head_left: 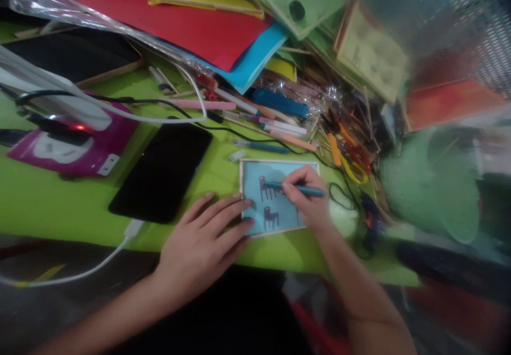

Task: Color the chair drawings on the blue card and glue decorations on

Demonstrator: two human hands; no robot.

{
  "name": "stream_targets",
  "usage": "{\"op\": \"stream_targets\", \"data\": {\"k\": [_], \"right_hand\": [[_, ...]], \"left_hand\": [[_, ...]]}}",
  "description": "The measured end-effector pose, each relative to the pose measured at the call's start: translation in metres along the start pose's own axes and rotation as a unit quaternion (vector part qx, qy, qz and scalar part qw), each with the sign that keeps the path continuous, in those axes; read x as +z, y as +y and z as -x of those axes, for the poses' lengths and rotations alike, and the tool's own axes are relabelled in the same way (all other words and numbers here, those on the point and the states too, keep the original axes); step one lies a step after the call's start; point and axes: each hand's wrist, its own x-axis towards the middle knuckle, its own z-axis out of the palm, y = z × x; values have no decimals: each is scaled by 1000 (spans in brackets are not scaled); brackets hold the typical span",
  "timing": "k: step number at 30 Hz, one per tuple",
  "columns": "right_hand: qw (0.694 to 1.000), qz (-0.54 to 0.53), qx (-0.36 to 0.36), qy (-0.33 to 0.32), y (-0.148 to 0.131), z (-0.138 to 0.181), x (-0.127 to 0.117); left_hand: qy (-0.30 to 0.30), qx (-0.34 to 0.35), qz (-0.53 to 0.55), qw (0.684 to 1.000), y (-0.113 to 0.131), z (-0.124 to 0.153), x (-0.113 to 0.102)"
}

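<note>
A small light-blue card (255,184) with a pale wooden border lies on the green table (48,200). Small dark red chair drawings show on it. My right hand (307,198) rests on the card's right part, fingers closed round a teal pen (297,188) whose tip points left at the upper chair drawing. My left hand (207,238) lies flat with fingers stretched out, its fingertips pressing on the card's lower left edge.
A black phone (163,171) lies left of the card with a white cable (80,272) plugged in. A purple device (72,147) sits further left. Behind are pens, sticks, scissors (347,155), red, blue and yellow sheets (191,25), and framed boards.
</note>
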Motion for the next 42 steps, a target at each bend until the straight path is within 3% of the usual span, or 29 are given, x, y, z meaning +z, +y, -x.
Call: {"op": "stream_targets", "data": {"k": [4,27,42], "right_hand": [[1000,-2,5,-24,3,1,0],[1000,12,-7,25,3,0,0],[1000,-5,-6,-11,4,-1,0]], "left_hand": [[7,2,-3,1000,0,0,0],[14,4,-9,1000,0,-2,-2],[15,5,-4,1000,0,-2,-1]]}}
